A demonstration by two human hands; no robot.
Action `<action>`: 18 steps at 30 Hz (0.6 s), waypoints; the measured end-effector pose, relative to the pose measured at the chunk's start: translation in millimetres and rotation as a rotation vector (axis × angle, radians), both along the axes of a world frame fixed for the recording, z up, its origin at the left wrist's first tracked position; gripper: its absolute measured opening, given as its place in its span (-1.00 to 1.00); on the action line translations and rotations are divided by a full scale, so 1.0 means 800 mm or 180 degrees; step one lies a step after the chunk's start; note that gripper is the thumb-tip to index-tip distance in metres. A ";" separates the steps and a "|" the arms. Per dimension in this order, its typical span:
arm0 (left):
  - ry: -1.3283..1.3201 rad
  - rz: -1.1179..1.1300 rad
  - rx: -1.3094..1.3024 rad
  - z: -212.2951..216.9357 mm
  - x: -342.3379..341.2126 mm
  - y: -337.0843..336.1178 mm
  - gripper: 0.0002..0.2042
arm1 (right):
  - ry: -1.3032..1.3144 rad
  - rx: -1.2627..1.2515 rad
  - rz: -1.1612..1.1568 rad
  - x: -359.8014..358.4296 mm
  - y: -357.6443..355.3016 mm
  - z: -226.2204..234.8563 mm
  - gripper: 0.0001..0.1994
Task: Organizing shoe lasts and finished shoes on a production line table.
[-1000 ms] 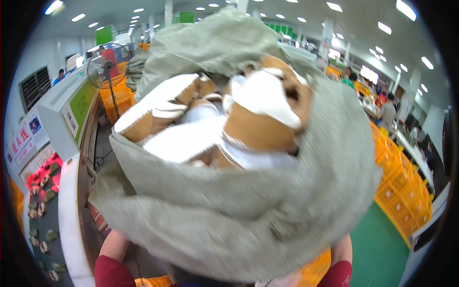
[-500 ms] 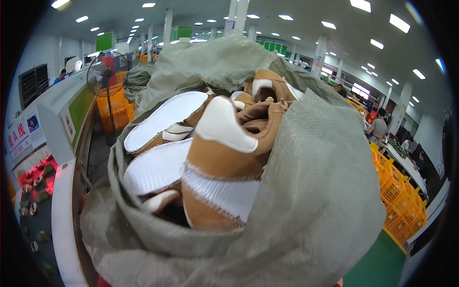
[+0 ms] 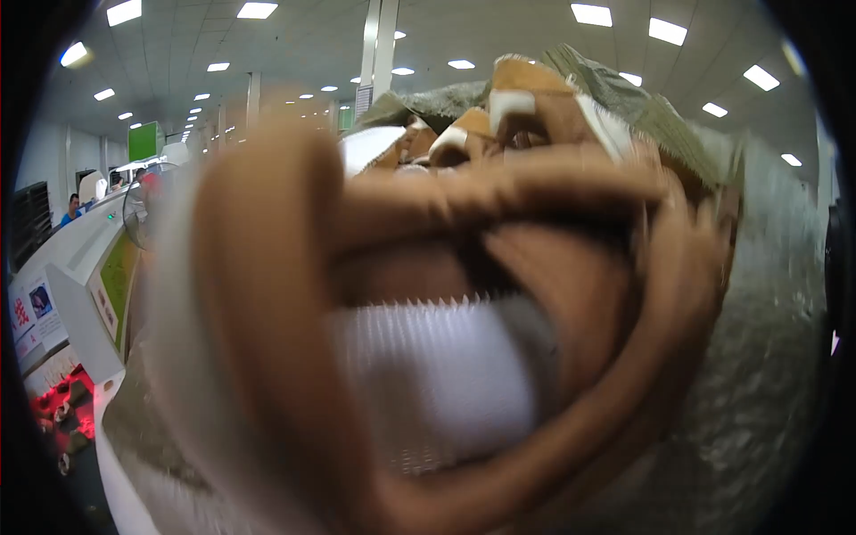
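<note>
A brown and white shoe upper (image 3: 267, 285), smeared by motion, fills the middle of the view very near the head. Its collar opening faces me, and a white ribbed sole lining (image 3: 437, 383) shows inside. Behind it, several more brown and white shoe uppers (image 3: 535, 111) are heaped in a grey-green woven sack (image 3: 771, 294). The sack's side rises along the right, and part of it shows at the lower left. Neither my left hand nor my right hand can be seen; the near upper and the sack cover the lower view.
At the left stands a pale machine housing (image 3: 80, 285) with a green panel (image 3: 116, 285). Beside it, red light falls on a dark belt (image 3: 76, 481) carrying small shoe parts. A person in blue (image 3: 73, 209) is farther back, and a white pillar (image 3: 379, 45) rises behind the sack.
The heap and sack fill more of the view. The front shoe upper has come much closer and its opening now faces me. The view has tilted up, showing more ceiling.
</note>
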State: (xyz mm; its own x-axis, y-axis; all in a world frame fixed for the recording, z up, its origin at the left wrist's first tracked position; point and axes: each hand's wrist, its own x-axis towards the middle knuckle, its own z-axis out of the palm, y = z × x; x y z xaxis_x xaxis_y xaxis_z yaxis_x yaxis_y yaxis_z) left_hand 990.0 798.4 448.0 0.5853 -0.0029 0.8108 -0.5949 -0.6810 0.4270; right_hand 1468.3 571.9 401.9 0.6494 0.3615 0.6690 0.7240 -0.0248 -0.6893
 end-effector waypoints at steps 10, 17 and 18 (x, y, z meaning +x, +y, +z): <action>-0.0079 0.0120 -0.1362 -0.096 0.059 0.136 -0.53 | -0.0087 -0.0329 0.0365 0.028 0.122 0.073 -0.60; -0.0058 0.0143 -0.2266 -0.152 0.079 0.172 -0.56 | -0.0041 -0.0417 0.0523 0.000 0.124 0.074 -0.60; -0.0038 0.0175 -0.2352 -0.148 0.076 0.178 -0.56 | -0.0013 -0.0384 0.0564 -0.011 0.122 0.073 -0.60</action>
State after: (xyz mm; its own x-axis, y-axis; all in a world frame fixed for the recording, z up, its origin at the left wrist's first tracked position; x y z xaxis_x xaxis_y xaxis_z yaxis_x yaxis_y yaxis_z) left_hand 1050.8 940.6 329.7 0.5600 0.5751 0.5964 -0.5759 -0.2474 0.7792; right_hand 1459.9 669.7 460.7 0.5659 0.5475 0.6164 0.7271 0.0211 -0.6863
